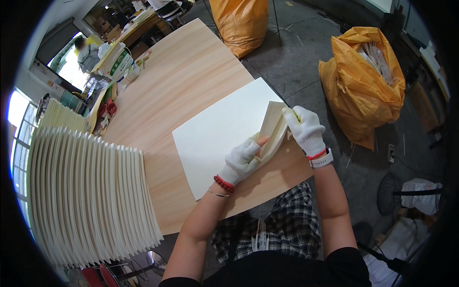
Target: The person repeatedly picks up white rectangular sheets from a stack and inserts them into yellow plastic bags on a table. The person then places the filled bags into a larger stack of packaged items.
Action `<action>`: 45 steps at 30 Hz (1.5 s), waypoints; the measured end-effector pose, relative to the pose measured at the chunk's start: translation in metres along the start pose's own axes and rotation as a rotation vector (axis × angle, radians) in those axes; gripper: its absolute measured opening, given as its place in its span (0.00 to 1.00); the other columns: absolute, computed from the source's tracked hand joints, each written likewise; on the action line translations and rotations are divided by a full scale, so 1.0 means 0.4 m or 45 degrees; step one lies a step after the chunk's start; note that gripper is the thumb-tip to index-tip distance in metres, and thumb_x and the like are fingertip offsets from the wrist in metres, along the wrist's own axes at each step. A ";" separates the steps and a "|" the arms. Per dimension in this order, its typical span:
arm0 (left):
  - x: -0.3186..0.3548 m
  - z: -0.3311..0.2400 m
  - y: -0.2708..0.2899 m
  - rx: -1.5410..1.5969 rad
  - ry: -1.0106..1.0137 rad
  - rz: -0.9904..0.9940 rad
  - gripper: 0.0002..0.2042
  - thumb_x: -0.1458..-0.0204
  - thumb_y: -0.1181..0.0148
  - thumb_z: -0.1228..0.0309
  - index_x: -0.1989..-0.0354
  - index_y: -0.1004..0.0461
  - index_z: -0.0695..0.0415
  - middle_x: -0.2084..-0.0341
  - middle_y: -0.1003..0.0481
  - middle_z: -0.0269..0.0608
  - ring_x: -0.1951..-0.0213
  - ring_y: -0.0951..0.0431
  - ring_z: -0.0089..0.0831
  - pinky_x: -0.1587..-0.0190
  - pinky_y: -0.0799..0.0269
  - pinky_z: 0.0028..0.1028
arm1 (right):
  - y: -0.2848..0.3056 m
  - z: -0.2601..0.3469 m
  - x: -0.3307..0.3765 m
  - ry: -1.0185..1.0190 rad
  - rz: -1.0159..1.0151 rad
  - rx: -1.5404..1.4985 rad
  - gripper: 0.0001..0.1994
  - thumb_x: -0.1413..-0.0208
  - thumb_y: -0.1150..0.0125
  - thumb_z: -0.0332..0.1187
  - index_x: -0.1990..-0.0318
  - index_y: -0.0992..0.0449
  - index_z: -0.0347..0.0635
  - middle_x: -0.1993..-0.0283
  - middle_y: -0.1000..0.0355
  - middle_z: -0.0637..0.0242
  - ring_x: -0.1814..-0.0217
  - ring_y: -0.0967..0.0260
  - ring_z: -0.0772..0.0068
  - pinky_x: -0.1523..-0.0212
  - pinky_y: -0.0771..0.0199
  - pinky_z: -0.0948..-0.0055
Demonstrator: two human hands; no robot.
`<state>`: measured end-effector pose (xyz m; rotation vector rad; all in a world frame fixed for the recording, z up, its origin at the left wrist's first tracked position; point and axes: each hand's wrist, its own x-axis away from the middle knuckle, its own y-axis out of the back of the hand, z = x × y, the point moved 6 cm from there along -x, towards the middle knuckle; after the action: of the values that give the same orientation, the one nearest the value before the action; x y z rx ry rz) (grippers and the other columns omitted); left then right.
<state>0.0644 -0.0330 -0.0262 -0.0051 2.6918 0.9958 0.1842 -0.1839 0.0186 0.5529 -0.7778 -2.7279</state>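
Above the table I hold a long cream folded piece (272, 122) that looks like board or stiff paper, tilted with its far end raised. My left hand (243, 159), in a white work glove with a bare fingertip showing, grips its near left side. My right hand (304, 126), gloved the same way, is closed on its far right edge. Beneath and to the left lies a large white sheet (210, 138), flat on the wood-grain table (177, 71). The fingers partly hide the folded piece.
Tall rows of stacked cream folded sheets (91, 191) stand at the table's left. Red-handled scissors (110, 107) and packages lie at its far left edge. Orange bags (363, 91) stand on the floor to the right and beyond the table. A person (86, 50) is in the background.
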 end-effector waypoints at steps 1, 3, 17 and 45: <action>-0.002 0.004 -0.002 -0.003 0.011 0.005 0.16 0.58 0.47 0.79 0.58 0.29 0.56 0.66 0.27 0.42 0.68 0.25 0.36 0.67 0.30 0.28 | -0.003 -0.006 -0.002 -0.041 -0.025 0.005 0.21 0.46 0.48 0.46 0.81 0.30 0.36 0.83 0.34 0.53 0.81 0.33 0.55 0.81 0.37 0.64; -0.006 0.010 -0.008 -0.008 0.032 0.015 0.14 0.59 0.43 0.78 0.60 0.29 0.56 0.66 0.27 0.42 0.69 0.25 0.35 0.68 0.30 0.28 | -0.004 -0.008 -0.003 -0.115 -0.045 0.007 0.21 0.46 0.48 0.46 0.81 0.30 0.36 0.83 0.34 0.53 0.82 0.33 0.56 0.81 0.37 0.64; -0.008 -0.008 0.006 -0.118 0.049 -0.113 0.17 0.62 0.33 0.73 0.62 0.29 0.57 0.68 0.28 0.39 0.75 0.29 0.30 0.71 0.32 0.24 | -0.006 -0.033 0.005 -0.141 -0.045 -0.196 0.21 0.45 0.47 0.47 0.80 0.31 0.37 0.85 0.35 0.61 0.86 0.37 0.65 0.82 0.38 0.69; 0.807 -0.035 -0.072 1.878 0.505 -0.891 0.29 0.44 0.54 0.57 0.38 0.50 0.59 0.44 0.39 0.43 0.44 0.37 0.34 0.43 0.41 0.32 | -0.013 0.019 0.473 -0.407 0.486 -1.228 0.20 0.53 0.51 0.28 0.49 0.39 0.40 0.66 0.35 0.68 0.77 0.37 0.77 0.87 0.38 0.80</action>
<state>-0.2473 -0.0350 -0.1161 -0.8038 2.6685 -1.2926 0.0105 -0.2397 -0.0328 -0.2256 0.3873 -2.4411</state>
